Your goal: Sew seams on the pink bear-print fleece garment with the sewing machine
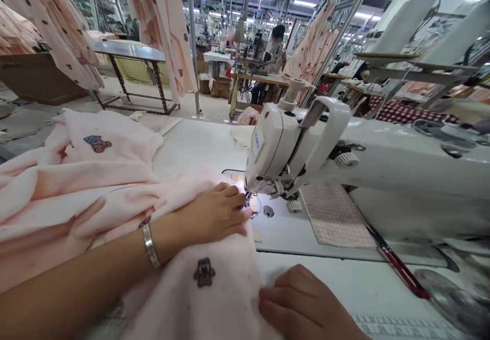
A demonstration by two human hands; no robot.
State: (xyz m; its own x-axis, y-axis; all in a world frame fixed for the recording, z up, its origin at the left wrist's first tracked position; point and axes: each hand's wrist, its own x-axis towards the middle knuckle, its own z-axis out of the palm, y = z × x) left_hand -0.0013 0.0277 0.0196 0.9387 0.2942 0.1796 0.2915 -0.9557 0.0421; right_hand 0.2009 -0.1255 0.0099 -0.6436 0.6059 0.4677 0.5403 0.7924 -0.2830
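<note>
The needle area of the sewing machine (pixel 291 151) was largely hidden behind the left hand (pixel 214 215) and the machine head, so the needle itself could not be made out. The right hand (pixel 302 304) was cut off by the lower frame edge. The scissors (pixel 401 266) at the right were blurred, and only a red and dark handle was legible.

The pink fleece fabric (pixel 115 187) lay bunched across the white table (pixel 199 141), extending from the left edge to the presser foot. It was pale pink and fuzzy, with a small bear motif (pixel 204 272) near the front and a second motif (pixel 97 143) on the rear fold.

The left hand lay flat, fingers together, pressing the fabric down just beside the presser foot. The right hand was loosely curled, fingers pinching the fabric's front edge. A silver bracelet (pixel 150 245) encircled the left wrist.
</note>
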